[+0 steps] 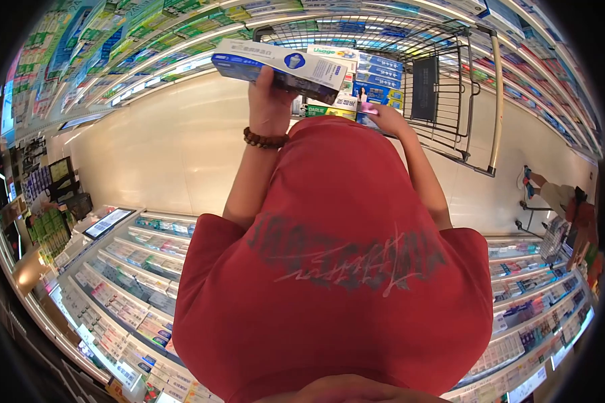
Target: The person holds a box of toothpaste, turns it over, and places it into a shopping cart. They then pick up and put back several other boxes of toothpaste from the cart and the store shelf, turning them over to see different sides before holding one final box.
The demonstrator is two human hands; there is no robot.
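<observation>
The wire cart (450, 80) stands on a pale, glossy floor (168, 141), which runs as an aisle past it on both sides and reflects the light softly. Behind the cart and to its left, long shelves (114, 47) full of small coloured boxes follow the aisle, with bright light strips under their boards. Across the aisle from the cart stand lower white shelves (141, 269) of the same kind, with a dark screen (107, 223) at their top edge. To the right of the cart, further along the floor, another person (558, 198) stands close to the shelves.
</observation>
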